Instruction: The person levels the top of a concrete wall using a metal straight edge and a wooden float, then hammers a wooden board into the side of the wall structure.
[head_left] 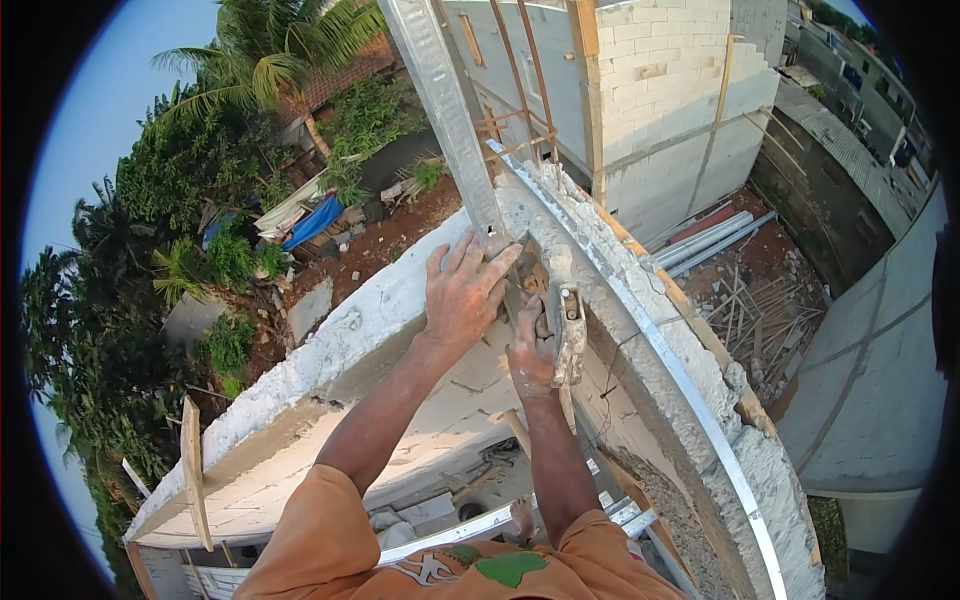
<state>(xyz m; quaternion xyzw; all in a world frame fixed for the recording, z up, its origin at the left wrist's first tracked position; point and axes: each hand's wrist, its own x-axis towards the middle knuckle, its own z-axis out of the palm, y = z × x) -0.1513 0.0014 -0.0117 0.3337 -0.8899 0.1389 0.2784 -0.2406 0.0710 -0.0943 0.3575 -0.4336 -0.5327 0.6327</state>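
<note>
A long galvanised metal channel [445, 120] rises upright at the inner edge of a rough concrete wall top [330, 350]. My left hand [460, 295] lies against its lower part, fingers spread and stretched out across it. Lower and to the right, my right hand [532, 350] is closed around what appears to be the channel's lower end, which is partly hidden by my fingers. Just beside that hand is a cement-crusted metal piece [570, 335]. A long shiny strip [660, 350] runs along the right wall edge, past rusty rebar [525, 60].
A timber board [195, 470] stands on the left edge. Beyond the walls are drops to red soil, trees [180, 170], a blue tarp [310, 220], and pipes [710, 240] with scrap timber [750, 310]. A block building [670, 100] rises behind; planks and metal lengths lie below me.
</note>
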